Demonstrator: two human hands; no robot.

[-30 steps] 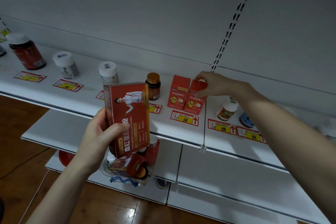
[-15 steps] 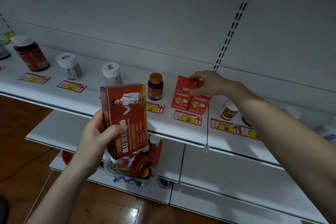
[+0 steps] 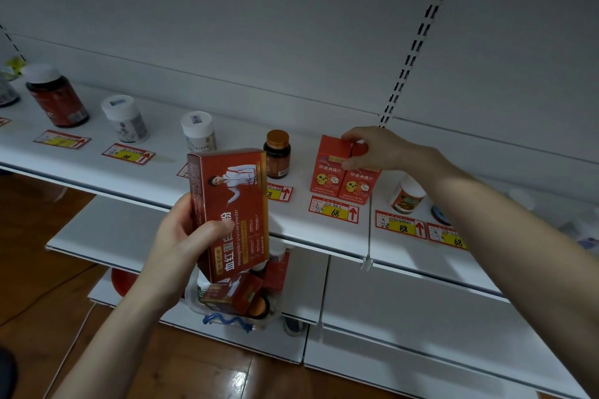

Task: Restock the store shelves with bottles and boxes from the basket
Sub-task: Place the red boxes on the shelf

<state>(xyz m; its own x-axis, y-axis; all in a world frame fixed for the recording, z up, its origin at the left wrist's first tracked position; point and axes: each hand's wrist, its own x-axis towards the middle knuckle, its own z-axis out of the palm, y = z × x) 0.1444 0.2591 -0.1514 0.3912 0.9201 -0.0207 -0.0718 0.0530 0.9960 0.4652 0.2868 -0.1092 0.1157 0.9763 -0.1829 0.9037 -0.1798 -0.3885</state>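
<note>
Big box (image 3: 231,214): deep red, gold edging, white and gold lettering, printed figure in a white coat. Left small box (image 3: 330,168) and right small box (image 3: 358,185): brighter red, one yellow cartoon face each, white characters, thin yellow band. Brown bottle (image 3: 276,155): dark amber, copper-orange cap, reddish label. Left white jar (image 3: 124,120), middle white jar (image 3: 198,131): white caps with a small blue-grey sticker, pale labels. Far-left bottle (image 3: 56,100): dark red-brown, pale grey cap. Right jar (image 3: 406,196): white, orange-green label. Price tags (image 3: 334,210): white, red border, yellow patch, black digits, red arrow. Shelf (image 3: 155,178) white. Back panel (image 3: 259,26) pale grey, black slot strip (image 3: 418,39). Floor (image 3: 39,269): glossy brown wood. Basket (image 3: 194,301): clear, blue wavy handle.
</note>
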